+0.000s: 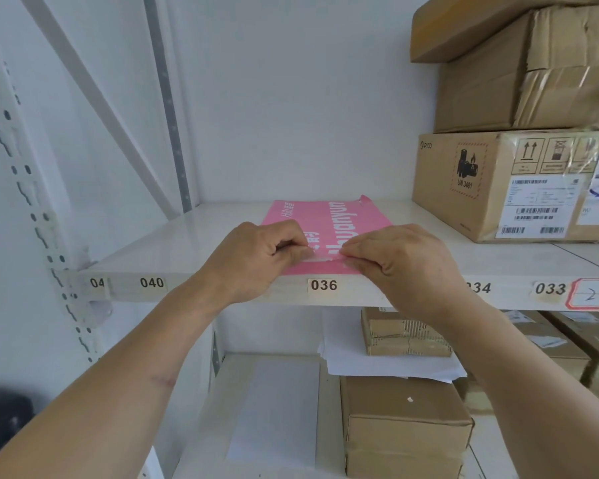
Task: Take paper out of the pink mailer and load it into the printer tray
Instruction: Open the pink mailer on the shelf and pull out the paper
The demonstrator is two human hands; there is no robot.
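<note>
White storage shelving (194, 236), numbered labels along its front edge | taped cardboard boxes (512, 181) stacked at right, well clear | pink mailer (329, 216) lies flat at the shelf's near edge, likely for support | left hand (256, 261) and right hand (405, 264) pinch its near edge, fingertips together, seemingly opening the seal | no printer in view
</note>
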